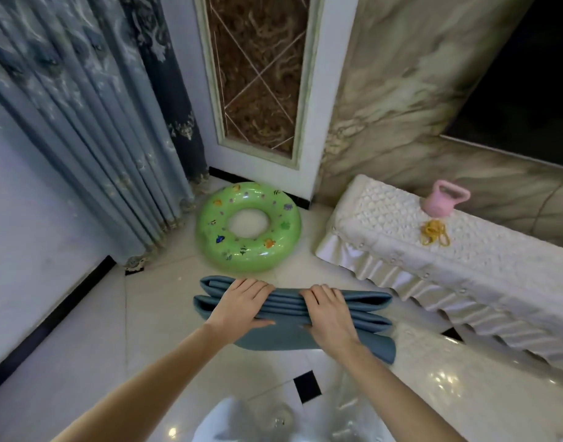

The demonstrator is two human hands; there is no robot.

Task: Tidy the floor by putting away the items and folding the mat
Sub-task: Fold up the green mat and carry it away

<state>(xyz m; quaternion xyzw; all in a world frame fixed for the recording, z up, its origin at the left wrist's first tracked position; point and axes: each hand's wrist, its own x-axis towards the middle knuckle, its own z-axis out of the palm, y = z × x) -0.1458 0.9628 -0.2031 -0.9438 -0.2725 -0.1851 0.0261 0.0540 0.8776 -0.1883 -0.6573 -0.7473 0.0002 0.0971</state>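
Note:
A blue mat (363,309) lies folded into several layers on the pale tiled floor in front of me. My left hand (241,303) grips its stacked folds left of the middle, fingers over the top and thumb underneath. My right hand (329,312) clasps the same stack just to the right. A green inflatable swim ring (248,226) with small animal prints lies flat on the floor beyond the mat, near the wall corner. A pink kettlebell (444,199) and a yellow coiled cord (434,232) sit on a low cabinet to the right.
The low cabinet, covered by a white ruffled cloth (433,269), runs along the marble wall at right. Blue-grey curtains (92,138) hang at left down to the floor. A white framed panel (315,90) stands behind the ring. Glossy floor tiles (165,330) surround the mat.

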